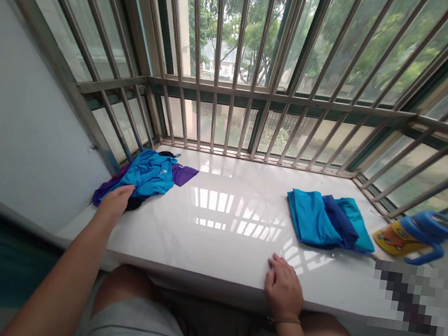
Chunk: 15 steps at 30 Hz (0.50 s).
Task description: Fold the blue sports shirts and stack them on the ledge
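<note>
A loose heap of clothes lies at the left end of the white ledge, with a crumpled bright blue garment [150,171] on top and purple cloth [184,175] and black cloth poking out. My left hand [115,202] is closed at the heap's near edge, on the blue garment; its fingers are partly hidden. My right hand [284,286] rests on the ledge's front edge, holding nothing, its fingers loosely bent. Beyond it to the right lie folded garments [313,218] in bright blue, dark blue and teal, overlapping in a flat stack.
A blue and yellow cartoon bottle [411,235] with a handle stands at the ledge's right end, near a blurred-out patch. Metal bars [229,118] run along the window behind the glossy ledge [229,247]. A white wall [27,105] bounds the left. My knees are below the front edge.
</note>
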Each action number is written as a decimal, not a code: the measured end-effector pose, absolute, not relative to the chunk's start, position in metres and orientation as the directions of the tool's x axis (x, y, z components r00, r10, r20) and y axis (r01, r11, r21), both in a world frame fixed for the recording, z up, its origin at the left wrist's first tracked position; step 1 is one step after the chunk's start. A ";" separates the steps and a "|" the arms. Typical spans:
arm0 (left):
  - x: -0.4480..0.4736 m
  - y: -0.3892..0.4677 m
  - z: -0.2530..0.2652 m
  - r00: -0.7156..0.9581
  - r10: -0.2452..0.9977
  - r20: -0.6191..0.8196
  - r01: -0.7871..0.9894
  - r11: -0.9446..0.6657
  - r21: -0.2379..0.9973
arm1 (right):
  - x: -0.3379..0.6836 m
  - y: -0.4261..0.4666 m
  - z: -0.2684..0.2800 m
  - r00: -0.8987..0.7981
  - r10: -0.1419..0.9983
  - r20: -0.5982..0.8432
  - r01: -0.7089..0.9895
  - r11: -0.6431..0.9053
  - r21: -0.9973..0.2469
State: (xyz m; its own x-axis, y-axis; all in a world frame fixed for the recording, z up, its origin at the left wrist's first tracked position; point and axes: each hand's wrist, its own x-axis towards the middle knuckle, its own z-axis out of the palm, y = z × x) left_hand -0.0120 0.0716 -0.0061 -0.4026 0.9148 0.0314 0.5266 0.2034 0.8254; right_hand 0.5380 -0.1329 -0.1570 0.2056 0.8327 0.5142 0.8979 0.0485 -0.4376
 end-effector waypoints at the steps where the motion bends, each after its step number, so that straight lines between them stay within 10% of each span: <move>1: 0.002 0.062 -0.001 -0.335 0.942 0.031 0.469 0.139 0.872 | 0.539 -0.133 -0.157 0.198 0.833 0.517 0.902 0.052 -0.428; 6: 0.112 -0.025 0.019 0.301 0.952 0.048 0.041 -0.063 0.997 | 0.541 -0.132 -0.160 0.170 0.827 0.536 0.917 0.066 -0.393; 10: 0.198 -0.110 0.005 0.768 0.640 -0.038 0.093 -0.053 0.994 | 0.539 -0.132 -0.157 0.174 0.822 0.542 0.920 0.060 -0.386; 15: 0.245 -0.169 -0.042 0.852 0.519 -0.069 0.168 -0.147 0.975 | 0.537 -0.133 -0.150 0.162 0.839 0.519 0.923 0.058 -0.381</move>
State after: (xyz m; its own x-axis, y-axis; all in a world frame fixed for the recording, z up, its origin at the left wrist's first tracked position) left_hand 0.2446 -0.1689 -0.0423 0.8518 0.5194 -0.0688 0.1684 -0.1471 0.9747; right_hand 0.5369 -0.1327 -0.1496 0.1615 0.8395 0.5189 0.9226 0.0581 -0.3812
